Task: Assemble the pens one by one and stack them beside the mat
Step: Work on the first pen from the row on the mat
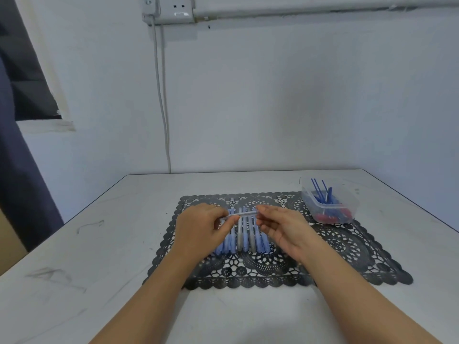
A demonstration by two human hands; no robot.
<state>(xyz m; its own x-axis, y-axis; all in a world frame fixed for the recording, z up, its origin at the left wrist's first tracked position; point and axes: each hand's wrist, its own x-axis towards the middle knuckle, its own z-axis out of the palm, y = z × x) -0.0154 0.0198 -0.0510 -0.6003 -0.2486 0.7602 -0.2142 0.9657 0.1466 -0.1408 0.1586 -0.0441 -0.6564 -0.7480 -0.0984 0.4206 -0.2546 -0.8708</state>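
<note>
I read the slim clear plastic pen barrel (242,214) above the centre of the black lace-patterned mat (342,247). Its long axis ran left to right. I could not tell which end was the tip. The left hand (201,227) pinched its left end and the right hand (280,227) its right end. Beneath it, a row of blue and grey pen parts (244,235) lay front to back on the mat.

Pen barrel (242,214) between 2 hands
</note>
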